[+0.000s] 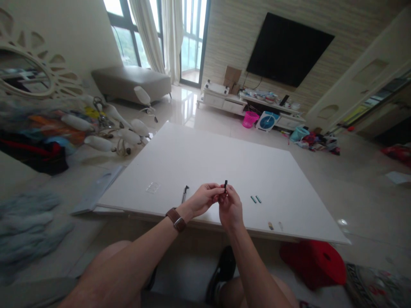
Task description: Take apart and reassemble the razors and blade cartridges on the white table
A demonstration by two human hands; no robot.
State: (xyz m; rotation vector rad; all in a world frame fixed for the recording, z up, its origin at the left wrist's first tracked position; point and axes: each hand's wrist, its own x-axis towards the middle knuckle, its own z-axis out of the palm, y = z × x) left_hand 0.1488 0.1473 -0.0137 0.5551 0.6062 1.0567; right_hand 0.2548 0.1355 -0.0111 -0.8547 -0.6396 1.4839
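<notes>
Over the near part of a white board-like table [221,149], my left hand [205,197] and my right hand [231,207] meet. The fingertips of both are closed on a small black piece [225,184], held upright; its kind is too small to make out. Left of my hands lies a slim silver tool with a black head [184,193]. To the right rest two green cylinders that look like batteries [256,199]. Nearer the front edge are a small brownish piece [270,225] and a small pale piece [280,225]. A clear plastic tray [153,187] lies at the left.
A red stool-like object [316,263] stands by the table's front right corner. On the floor at the left are a lamp with several white shades [128,137] and a grey cloth heap [28,231]. A pink basket [249,119] and a low cabinet [221,102] are farther back.
</notes>
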